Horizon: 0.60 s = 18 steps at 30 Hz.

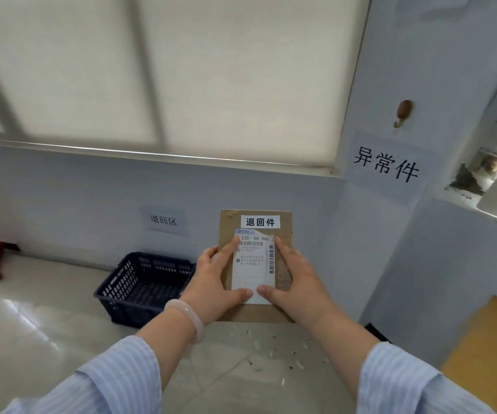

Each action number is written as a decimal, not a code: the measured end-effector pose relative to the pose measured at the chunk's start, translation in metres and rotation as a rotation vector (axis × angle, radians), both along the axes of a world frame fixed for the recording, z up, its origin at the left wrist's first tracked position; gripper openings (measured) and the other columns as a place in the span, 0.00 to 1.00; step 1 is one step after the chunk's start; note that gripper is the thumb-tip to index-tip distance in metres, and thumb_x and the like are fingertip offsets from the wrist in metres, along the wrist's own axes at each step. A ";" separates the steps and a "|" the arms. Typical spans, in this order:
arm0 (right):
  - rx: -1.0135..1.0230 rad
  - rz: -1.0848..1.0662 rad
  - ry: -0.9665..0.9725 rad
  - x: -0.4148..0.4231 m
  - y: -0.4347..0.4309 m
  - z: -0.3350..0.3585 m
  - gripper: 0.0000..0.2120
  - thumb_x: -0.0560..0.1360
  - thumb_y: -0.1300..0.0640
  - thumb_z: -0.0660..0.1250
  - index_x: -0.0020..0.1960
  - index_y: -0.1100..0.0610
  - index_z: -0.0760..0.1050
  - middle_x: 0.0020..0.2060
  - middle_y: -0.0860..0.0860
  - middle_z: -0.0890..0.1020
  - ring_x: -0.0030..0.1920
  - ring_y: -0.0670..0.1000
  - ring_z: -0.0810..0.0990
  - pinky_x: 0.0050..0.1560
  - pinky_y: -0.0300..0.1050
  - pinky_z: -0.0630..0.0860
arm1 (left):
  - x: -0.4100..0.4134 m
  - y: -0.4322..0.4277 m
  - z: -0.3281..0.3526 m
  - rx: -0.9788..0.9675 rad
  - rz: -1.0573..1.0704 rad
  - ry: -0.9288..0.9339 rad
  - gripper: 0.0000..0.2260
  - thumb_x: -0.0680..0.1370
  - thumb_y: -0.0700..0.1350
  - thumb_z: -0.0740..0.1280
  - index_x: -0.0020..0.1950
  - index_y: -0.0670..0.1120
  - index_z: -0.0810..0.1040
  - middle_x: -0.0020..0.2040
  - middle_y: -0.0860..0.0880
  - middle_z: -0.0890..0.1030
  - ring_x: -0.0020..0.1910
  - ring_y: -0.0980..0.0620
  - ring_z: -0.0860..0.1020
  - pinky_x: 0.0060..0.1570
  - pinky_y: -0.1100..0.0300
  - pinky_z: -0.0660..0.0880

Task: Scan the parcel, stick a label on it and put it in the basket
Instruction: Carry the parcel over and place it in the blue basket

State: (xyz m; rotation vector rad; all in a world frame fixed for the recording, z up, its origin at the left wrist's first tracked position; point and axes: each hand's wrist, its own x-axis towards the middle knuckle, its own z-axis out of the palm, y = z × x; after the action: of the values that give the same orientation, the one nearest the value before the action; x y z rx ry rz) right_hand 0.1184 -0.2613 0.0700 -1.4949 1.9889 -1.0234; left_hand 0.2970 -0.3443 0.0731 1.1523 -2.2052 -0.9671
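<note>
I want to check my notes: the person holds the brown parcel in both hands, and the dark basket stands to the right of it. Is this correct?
Not quite. The head view shows the dark basket to the left of the brown parcel, not the right. Both the left hand and right hand hold it.

Head camera looks forward and down; hands (259, 282) close

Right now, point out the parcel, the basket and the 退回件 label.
parcel (286, 231): head view, bare cardboard at upper right.
basket (116, 286): head view, left slotted wall.
退回件 label (260, 222): head view, middle of the white strip.
</note>
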 end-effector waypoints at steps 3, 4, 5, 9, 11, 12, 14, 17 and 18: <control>0.005 0.078 -0.023 0.053 -0.042 -0.004 0.47 0.66 0.45 0.76 0.74 0.31 0.50 0.76 0.46 0.60 0.75 0.49 0.60 0.72 0.56 0.65 | 0.058 -0.029 -0.004 0.028 0.072 -0.009 0.44 0.68 0.49 0.76 0.74 0.68 0.52 0.73 0.50 0.55 0.67 0.54 0.61 0.65 0.61 0.61; 0.009 0.106 -0.025 0.068 -0.056 -0.005 0.47 0.66 0.45 0.76 0.74 0.31 0.50 0.76 0.46 0.60 0.75 0.49 0.61 0.72 0.56 0.65 | 0.074 -0.038 -0.006 0.042 0.097 -0.006 0.44 0.69 0.49 0.76 0.74 0.68 0.52 0.74 0.50 0.55 0.69 0.52 0.61 0.66 0.61 0.62; 0.011 0.132 -0.020 0.081 -0.069 -0.006 0.47 0.66 0.45 0.76 0.74 0.31 0.50 0.76 0.45 0.60 0.74 0.49 0.61 0.72 0.55 0.65 | 0.089 -0.046 -0.007 0.053 0.120 0.004 0.44 0.69 0.49 0.76 0.73 0.68 0.52 0.74 0.50 0.55 0.70 0.52 0.61 0.66 0.61 0.62; 0.031 0.207 0.000 0.121 -0.119 -0.011 0.47 0.67 0.45 0.76 0.74 0.32 0.50 0.76 0.45 0.59 0.75 0.48 0.60 0.72 0.55 0.66 | 0.132 -0.081 -0.017 0.073 0.198 0.033 0.44 0.69 0.47 0.76 0.74 0.66 0.52 0.74 0.50 0.55 0.68 0.55 0.61 0.64 0.64 0.60; 0.041 0.230 0.016 0.136 -0.144 -0.016 0.47 0.67 0.45 0.76 0.75 0.33 0.50 0.77 0.46 0.59 0.75 0.48 0.59 0.72 0.54 0.65 | 0.146 -0.101 -0.022 0.085 0.235 0.026 0.44 0.69 0.46 0.75 0.75 0.66 0.52 0.75 0.49 0.55 0.70 0.52 0.62 0.64 0.64 0.60; 0.045 0.241 0.020 0.142 -0.156 -0.018 0.46 0.67 0.45 0.75 0.75 0.33 0.49 0.77 0.46 0.58 0.76 0.48 0.59 0.72 0.53 0.65 | 0.152 -0.112 -0.024 0.095 0.246 0.023 0.44 0.69 0.46 0.75 0.75 0.66 0.52 0.75 0.50 0.55 0.71 0.51 0.62 0.64 0.64 0.61; 0.051 0.262 0.018 0.150 -0.184 -0.023 0.46 0.67 0.44 0.75 0.75 0.33 0.49 0.77 0.46 0.58 0.76 0.48 0.58 0.73 0.53 0.64 | 0.160 -0.137 -0.028 0.106 0.260 0.018 0.44 0.69 0.45 0.75 0.75 0.66 0.51 0.75 0.50 0.55 0.71 0.51 0.62 0.63 0.65 0.60; 0.052 0.288 0.008 0.158 -0.232 -0.028 0.46 0.67 0.45 0.75 0.75 0.33 0.50 0.77 0.45 0.58 0.76 0.48 0.58 0.73 0.52 0.63 | 0.168 -0.179 -0.030 0.107 0.285 -0.009 0.44 0.70 0.46 0.74 0.74 0.67 0.50 0.76 0.50 0.53 0.73 0.51 0.60 0.64 0.64 0.58; 0.053 0.298 0.007 0.160 -0.249 -0.028 0.46 0.68 0.45 0.75 0.75 0.34 0.50 0.77 0.45 0.58 0.76 0.49 0.58 0.73 0.51 0.62 | 0.170 -0.194 -0.030 0.112 0.294 -0.022 0.44 0.70 0.46 0.74 0.74 0.67 0.49 0.76 0.50 0.52 0.73 0.50 0.59 0.66 0.62 0.59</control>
State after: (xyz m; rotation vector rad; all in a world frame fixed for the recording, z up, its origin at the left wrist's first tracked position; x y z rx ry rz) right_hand 0.2788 -0.5102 0.0421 -1.7034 1.7159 -0.8335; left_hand 0.4675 -0.5381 0.0434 1.4943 -1.9453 -0.9633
